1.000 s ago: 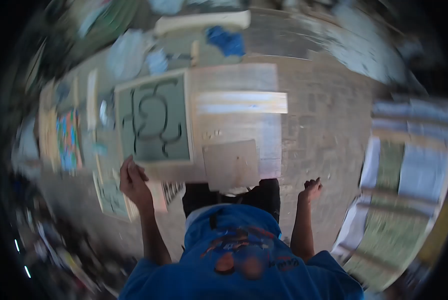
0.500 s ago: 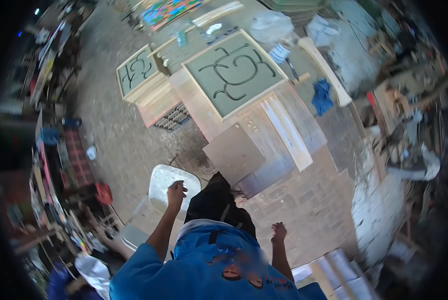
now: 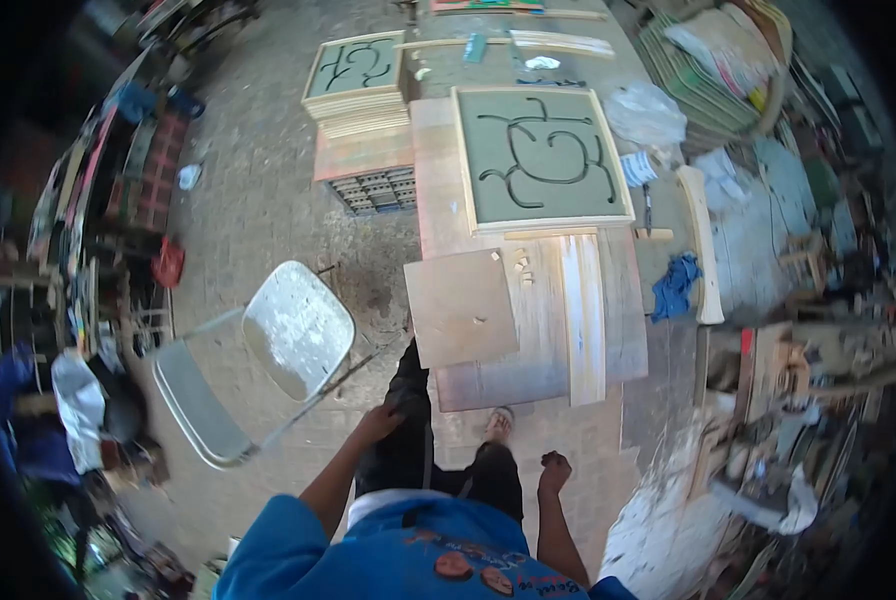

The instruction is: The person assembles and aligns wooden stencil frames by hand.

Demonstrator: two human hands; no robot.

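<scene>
Right hand (image 3: pixel 555 470): fingers curled into a loose fist with nothing held. It hangs beside the right thigh.

Left hand (image 3: pixel 379 422): fingers bent downward against the dark trouser leg. Whether they grip anything cannot be determined.

Folding chair (image 3: pixel 298 328): metal, paint-flecked, standing open on the paved floor just left of and beyond the left fingers. Its thin frame tube passes close to the fingertips; contact is not discernible. The seat faces up and the backrest lies farther left of the fingers.

Plywood square (image 3: pixel 460 305): ahead of both hands and between them. It lies on the near end of the plank worktop (image 3: pixel 536 338) and overhangs its left edge.

Blue cloth (image 3: pixel 676 283): ahead and to the right of the right fingers.

Framed panel (image 3: pixel 543 158): green with a black line pattern, flat on the worktop, well beyond the fingers.

Second framed panel (image 3: pixel 356 65): on a stack, farthest away, ahead of the left fingers.
</scene>
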